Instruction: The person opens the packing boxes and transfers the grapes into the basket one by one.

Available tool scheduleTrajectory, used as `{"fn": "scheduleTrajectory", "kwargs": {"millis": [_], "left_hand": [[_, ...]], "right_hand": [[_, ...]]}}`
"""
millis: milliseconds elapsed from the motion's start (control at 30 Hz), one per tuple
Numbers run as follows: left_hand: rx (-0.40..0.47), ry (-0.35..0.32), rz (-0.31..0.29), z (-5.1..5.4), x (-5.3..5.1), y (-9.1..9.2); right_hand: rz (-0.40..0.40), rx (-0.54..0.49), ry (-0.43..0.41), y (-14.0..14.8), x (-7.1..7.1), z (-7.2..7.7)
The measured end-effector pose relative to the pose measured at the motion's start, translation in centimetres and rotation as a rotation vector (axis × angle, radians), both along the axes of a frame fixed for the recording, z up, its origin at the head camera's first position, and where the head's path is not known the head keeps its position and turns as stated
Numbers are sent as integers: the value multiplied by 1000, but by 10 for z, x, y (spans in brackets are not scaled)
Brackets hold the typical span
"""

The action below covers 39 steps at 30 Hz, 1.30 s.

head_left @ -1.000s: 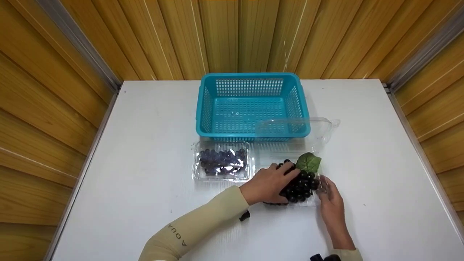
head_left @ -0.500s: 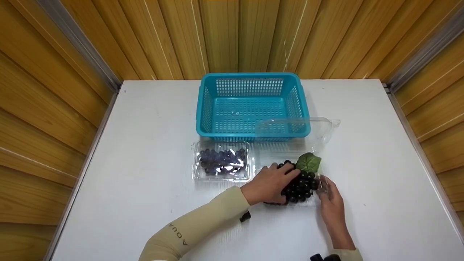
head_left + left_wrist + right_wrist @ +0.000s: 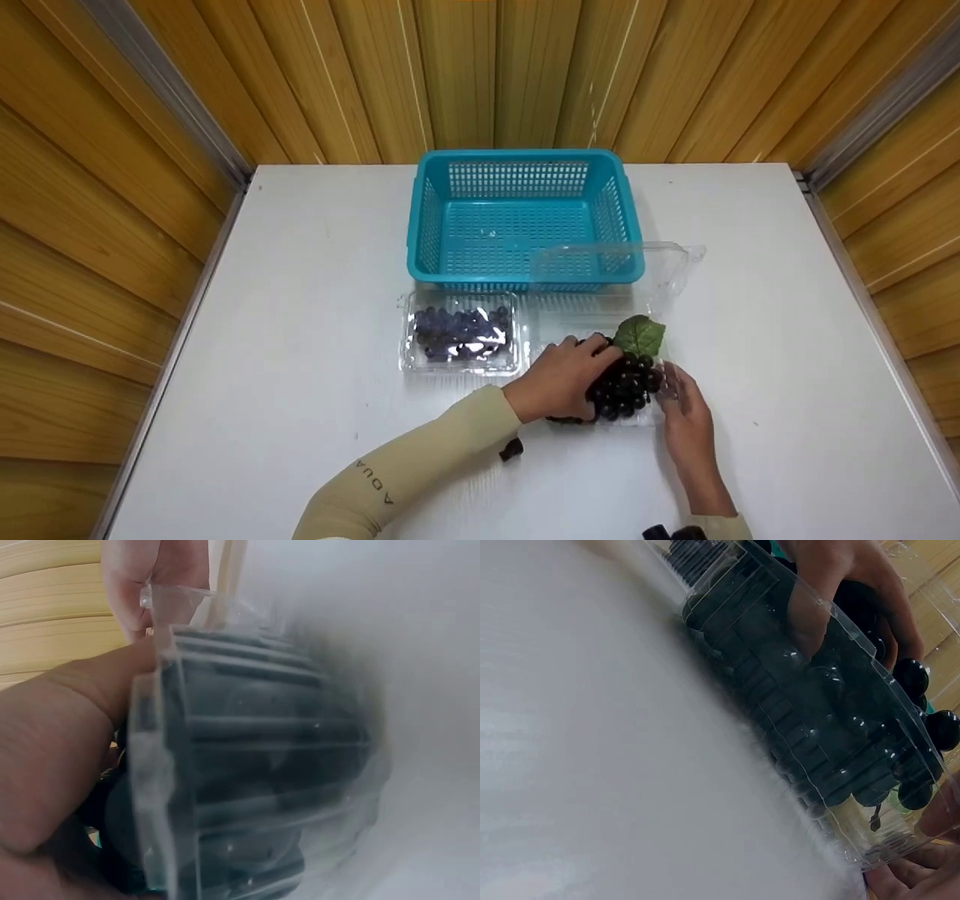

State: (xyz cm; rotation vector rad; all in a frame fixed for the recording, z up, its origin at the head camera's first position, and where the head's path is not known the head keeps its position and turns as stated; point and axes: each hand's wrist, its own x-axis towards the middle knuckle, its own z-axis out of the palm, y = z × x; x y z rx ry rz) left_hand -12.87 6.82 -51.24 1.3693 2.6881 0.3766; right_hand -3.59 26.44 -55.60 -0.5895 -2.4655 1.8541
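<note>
A bunch of dark grapes (image 3: 624,390) with a green leaf (image 3: 640,336) lies in a clear plastic clamshell container (image 3: 821,802). My left hand (image 3: 559,379) grips the bunch from above, fingers over the top and thumb on the near side. In the right wrist view that thumb reaches down inside the container wall. At the container's right end my right hand (image 3: 688,420) holds the wall between thumb and fingers. The container's lid (image 3: 611,259) stands raised at the back, overlapping the basket in view. My left hand hides part of the grapes.
A second clear container (image 3: 460,334), closed over dark grapes, sits just left. Behind both stands a turquoise plastic basket (image 3: 525,279) with nothing seen in it. The white table (image 3: 322,300) is bordered by wood-patterned walls (image 3: 495,75).
My left hand and forearm have shifted very slightly to the right, still gripping the grapes. My right hand keeps its hold on the container's end.
</note>
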Motion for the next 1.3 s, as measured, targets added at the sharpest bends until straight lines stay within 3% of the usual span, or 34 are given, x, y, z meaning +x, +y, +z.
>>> {"fn": "scheduleTrajectory", "kwargs": {"millis": [467,700,1300], "left_hand": [[81,39,-13,-3,3,1],[89,92,-28,-3,4,1],[111,69,-43,15,0,-7]], "right_hand": [[10,21,-14,2,0,1],[15,36,-40,2,0,1],[3,42,-66,3,0,3]]}}
